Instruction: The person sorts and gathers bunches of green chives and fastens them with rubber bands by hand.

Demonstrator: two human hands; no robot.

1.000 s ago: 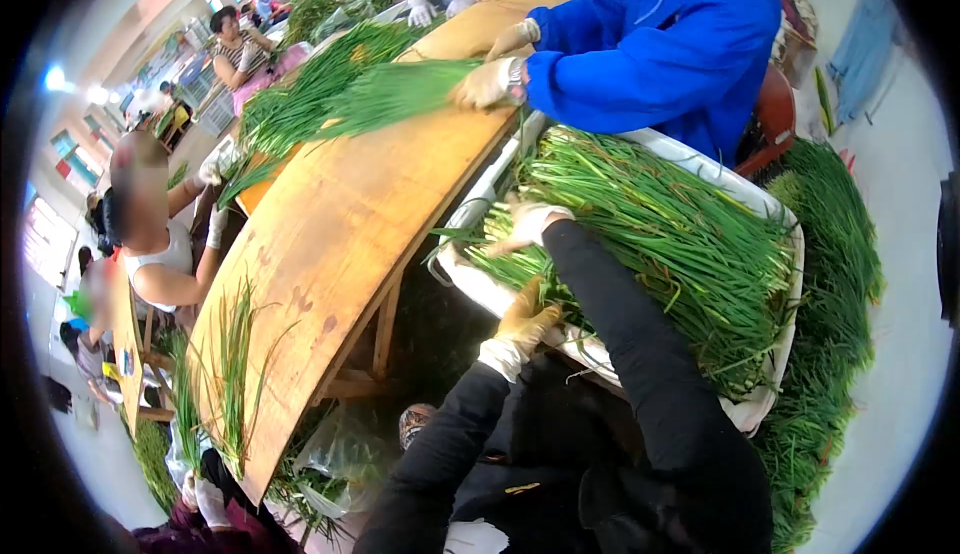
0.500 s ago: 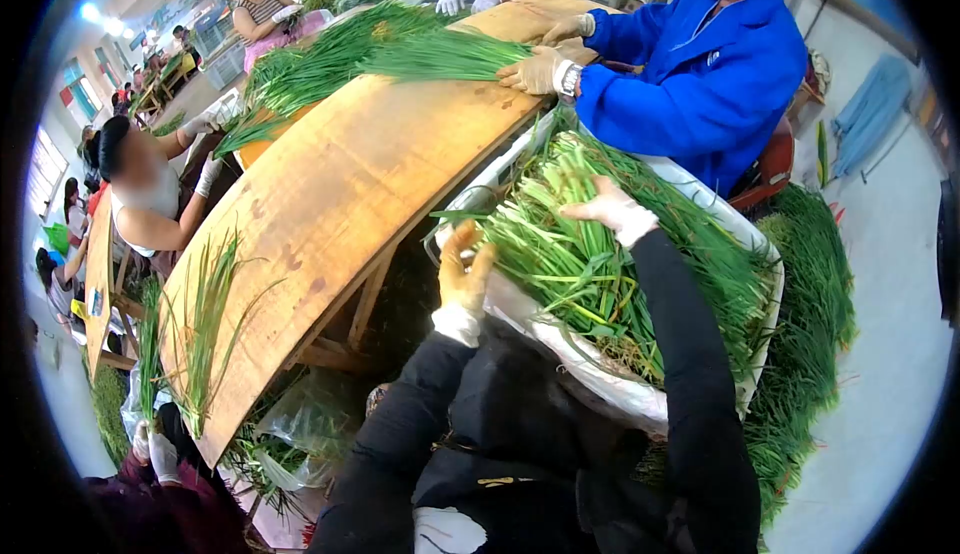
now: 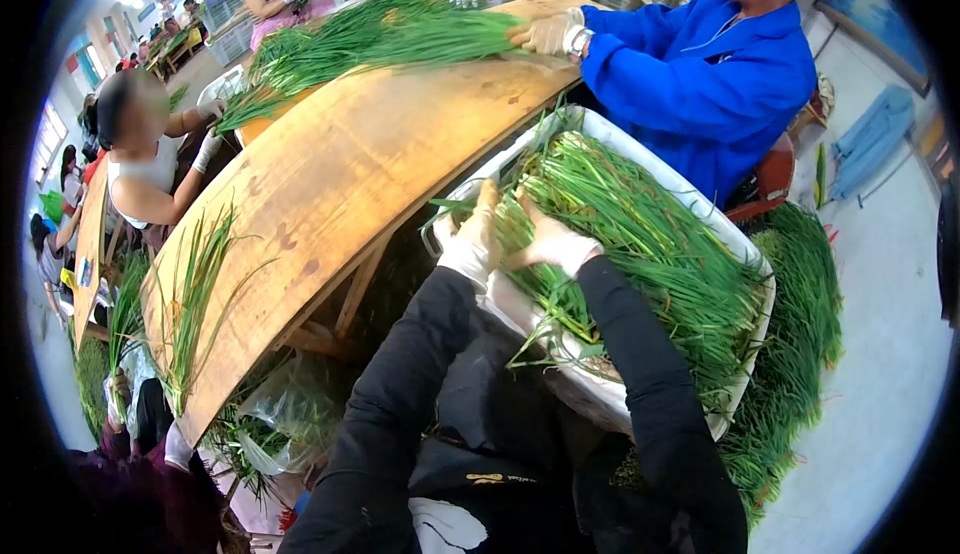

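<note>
Garlic chives (image 3: 640, 224), long green leaves with paler stem ends, fill a white tub (image 3: 745, 354) in front of me. At the tub's left end, my left hand (image 3: 475, 239), in a pale glove, is upright beside the stem ends, fingers extended and thumb apart. My right hand (image 3: 560, 242), also gloved, curls its fingers and thumb around pale stems facing the left hand. Its palm hides part of the bunch. Some leaves hang over the tub's near rim.
A curved wooden table (image 3: 330, 174) runs along the left, with a large chive pile (image 3: 400, 29) at its far end. A person in a blue jacket (image 3: 700, 84) handles chives there. More chives (image 3: 800, 334) lie right of the tub. Other gloved people stand around.
My right hand has moved left and down from above the chives to the stems near my left hand. My left hand has risen slightly. The chives in the tub have shifted.
</note>
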